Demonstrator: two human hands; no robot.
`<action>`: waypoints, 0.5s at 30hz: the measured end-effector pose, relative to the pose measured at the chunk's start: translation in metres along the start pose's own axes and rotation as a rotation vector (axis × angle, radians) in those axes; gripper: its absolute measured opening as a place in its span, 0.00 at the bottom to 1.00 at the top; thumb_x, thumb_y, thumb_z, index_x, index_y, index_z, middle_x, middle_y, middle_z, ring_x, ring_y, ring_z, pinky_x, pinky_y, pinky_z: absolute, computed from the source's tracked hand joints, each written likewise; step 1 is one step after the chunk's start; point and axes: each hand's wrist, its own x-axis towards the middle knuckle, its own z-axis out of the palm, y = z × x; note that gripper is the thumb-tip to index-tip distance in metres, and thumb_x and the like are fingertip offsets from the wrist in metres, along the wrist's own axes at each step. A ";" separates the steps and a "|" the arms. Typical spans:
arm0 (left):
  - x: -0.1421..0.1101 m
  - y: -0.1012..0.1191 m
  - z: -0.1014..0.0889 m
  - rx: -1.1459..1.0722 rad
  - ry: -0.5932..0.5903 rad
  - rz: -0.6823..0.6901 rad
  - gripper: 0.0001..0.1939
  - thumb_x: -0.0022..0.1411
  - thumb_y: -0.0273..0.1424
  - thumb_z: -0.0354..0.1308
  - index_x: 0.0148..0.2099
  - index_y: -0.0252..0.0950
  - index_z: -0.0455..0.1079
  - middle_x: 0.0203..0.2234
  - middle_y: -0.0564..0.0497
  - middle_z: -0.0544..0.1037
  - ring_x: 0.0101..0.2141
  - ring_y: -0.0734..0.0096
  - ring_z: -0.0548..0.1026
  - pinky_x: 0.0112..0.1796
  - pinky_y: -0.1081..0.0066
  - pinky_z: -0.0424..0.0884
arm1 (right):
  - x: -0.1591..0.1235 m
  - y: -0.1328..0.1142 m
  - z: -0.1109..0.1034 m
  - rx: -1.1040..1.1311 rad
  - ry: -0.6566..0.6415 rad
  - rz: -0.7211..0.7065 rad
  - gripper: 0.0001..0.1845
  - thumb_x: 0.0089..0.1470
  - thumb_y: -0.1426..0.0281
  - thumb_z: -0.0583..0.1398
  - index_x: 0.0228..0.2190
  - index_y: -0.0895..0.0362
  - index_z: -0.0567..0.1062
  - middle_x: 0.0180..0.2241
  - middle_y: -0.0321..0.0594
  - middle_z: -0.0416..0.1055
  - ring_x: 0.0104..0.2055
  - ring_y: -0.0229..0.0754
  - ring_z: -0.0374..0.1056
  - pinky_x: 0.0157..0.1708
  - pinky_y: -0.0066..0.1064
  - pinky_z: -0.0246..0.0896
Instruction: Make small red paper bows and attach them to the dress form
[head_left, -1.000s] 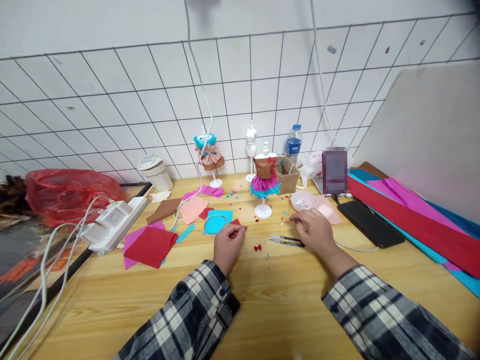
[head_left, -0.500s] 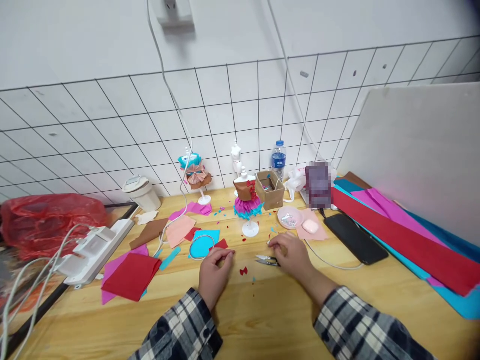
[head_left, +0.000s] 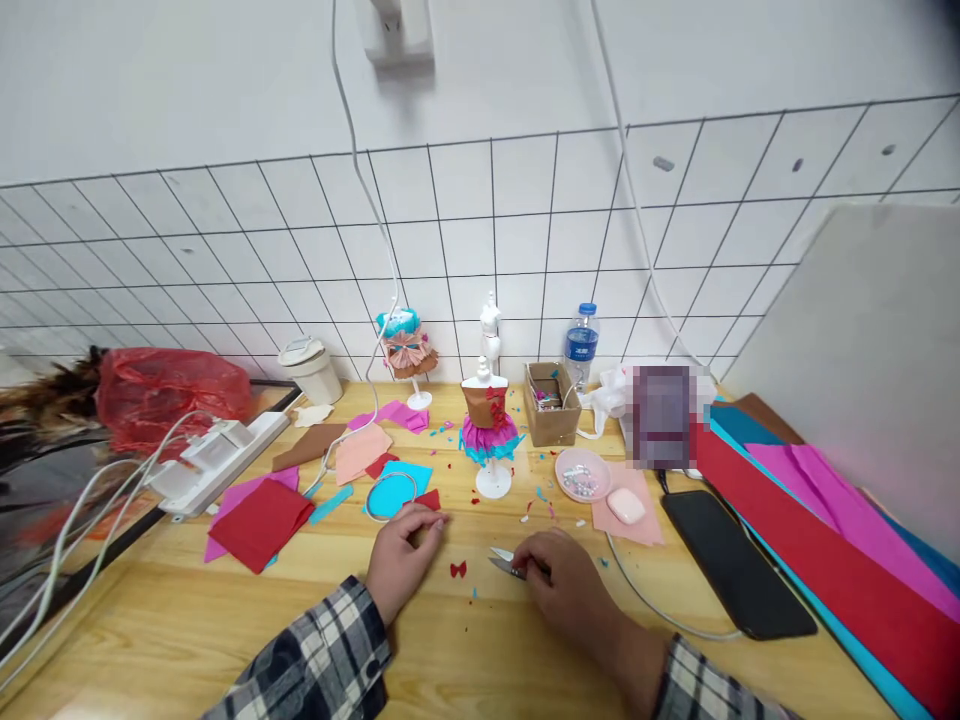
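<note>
My right hand (head_left: 559, 580) is closed over the handles of small thread snips (head_left: 506, 562), whose parted blades point left. Loosely curled on the wooden table, my left hand (head_left: 405, 555) holds nothing that I can see and lies beside a red paper piece (head_left: 428, 499). Between the hands is a small red bow (head_left: 458, 569). Beyond them stands a white mini dress form (head_left: 493, 482) dressed in a brown bodice (head_left: 480, 405) with red bows and a magenta skirt (head_left: 486, 438) edged in blue.
Red squares (head_left: 262, 522), a blue sheet (head_left: 394, 485) under a ring and other scraps lie left. At right are a pink bowl (head_left: 583, 474) of beads, a black phone (head_left: 739, 562) and long coloured strips (head_left: 810, 530). A cardboard box (head_left: 553, 425) and a bottle (head_left: 582, 345) stand behind.
My right hand has come onto the snips' handles from beside them; it lay above the handles before. My left hand stays curled on the table. The camera view has shifted.
</note>
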 end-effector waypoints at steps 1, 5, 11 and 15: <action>0.000 0.000 0.000 -0.002 0.002 -0.001 0.10 0.59 0.35 0.56 0.33 0.38 0.77 0.29 0.49 0.78 0.33 0.67 0.76 0.37 0.68 0.72 | -0.001 0.000 -0.001 0.008 0.000 0.003 0.13 0.44 0.80 0.53 0.26 0.55 0.74 0.28 0.35 0.73 0.34 0.41 0.66 0.37 0.31 0.55; 0.000 0.001 -0.001 -0.016 -0.004 -0.002 0.10 0.59 0.35 0.56 0.33 0.37 0.77 0.28 0.49 0.78 0.32 0.67 0.75 0.37 0.67 0.72 | -0.002 0.002 0.001 0.005 0.015 0.033 0.13 0.45 0.80 0.53 0.27 0.55 0.75 0.28 0.35 0.73 0.34 0.42 0.65 0.37 0.32 0.55; 0.001 0.001 -0.005 -0.062 -0.012 0.000 0.09 0.58 0.33 0.56 0.32 0.37 0.76 0.28 0.49 0.78 0.32 0.67 0.75 0.37 0.67 0.72 | 0.001 0.003 0.008 -0.071 0.054 0.051 0.15 0.45 0.80 0.52 0.28 0.54 0.75 0.28 0.36 0.74 0.34 0.43 0.67 0.36 0.32 0.57; 0.002 -0.001 -0.006 -0.087 -0.012 0.004 0.08 0.57 0.31 0.56 0.32 0.37 0.76 0.28 0.49 0.78 0.33 0.66 0.75 0.37 0.66 0.71 | 0.002 -0.001 0.012 -0.109 0.095 0.051 0.16 0.45 0.81 0.51 0.29 0.54 0.75 0.29 0.36 0.74 0.35 0.42 0.67 0.36 0.32 0.58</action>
